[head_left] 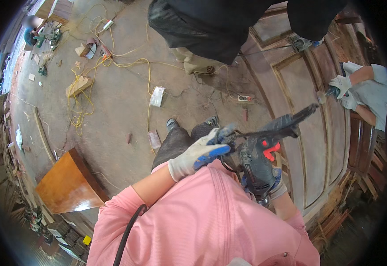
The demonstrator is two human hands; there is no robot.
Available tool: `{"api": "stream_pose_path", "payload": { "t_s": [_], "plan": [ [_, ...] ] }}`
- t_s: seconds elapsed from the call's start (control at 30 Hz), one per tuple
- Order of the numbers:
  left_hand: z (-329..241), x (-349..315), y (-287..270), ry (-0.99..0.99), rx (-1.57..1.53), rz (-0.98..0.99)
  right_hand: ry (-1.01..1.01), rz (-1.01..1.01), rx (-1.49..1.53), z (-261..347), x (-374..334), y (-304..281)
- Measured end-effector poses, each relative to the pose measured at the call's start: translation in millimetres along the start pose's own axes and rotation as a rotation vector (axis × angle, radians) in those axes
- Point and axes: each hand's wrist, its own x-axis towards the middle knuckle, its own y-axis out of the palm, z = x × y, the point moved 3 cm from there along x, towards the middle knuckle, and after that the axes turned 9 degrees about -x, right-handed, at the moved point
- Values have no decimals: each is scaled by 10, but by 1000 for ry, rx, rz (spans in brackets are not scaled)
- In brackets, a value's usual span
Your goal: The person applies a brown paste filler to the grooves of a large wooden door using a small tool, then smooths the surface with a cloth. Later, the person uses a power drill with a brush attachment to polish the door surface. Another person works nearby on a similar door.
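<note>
My right hand [277,182], in a white glove with a blue palm, grips the front body of a black power drill [254,164] with red parts. The drill's chuck [262,199] points toward me, and its handle end stretches away to the upper right, smeared by motion. Beside the drill, my left hand [200,153] has its fingers stretched out, with the thumb apart. Blurred fingertips hide whether it touches the dark cord [225,165] there. A large panelled wooden door [300,88] lies to the right of the drill.
Across the door, a co-worker's gloved hands [342,91] hold a small power tool on its surface. A person in dark clothes [211,26] bends over its far end. Yellow cords [149,80], a power strip [245,98] and a wooden box-like piece [71,184] are on the floor.
</note>
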Motion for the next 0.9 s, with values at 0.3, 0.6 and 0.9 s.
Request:
{"api": "stream_pose_path", "payload": {
  "t_s": [0.3,0.6,0.9],
  "plan": [
    [-132,111,127,-9,-603,-72,134,-251,-635,596,-256,602],
    [-642,-119,-184,424,756,376,84,-395,-743,417,-277,318],
    [-1073,-50,487,174,785,-197,-50,-501,-694,148,-67,262]
  ]
}}
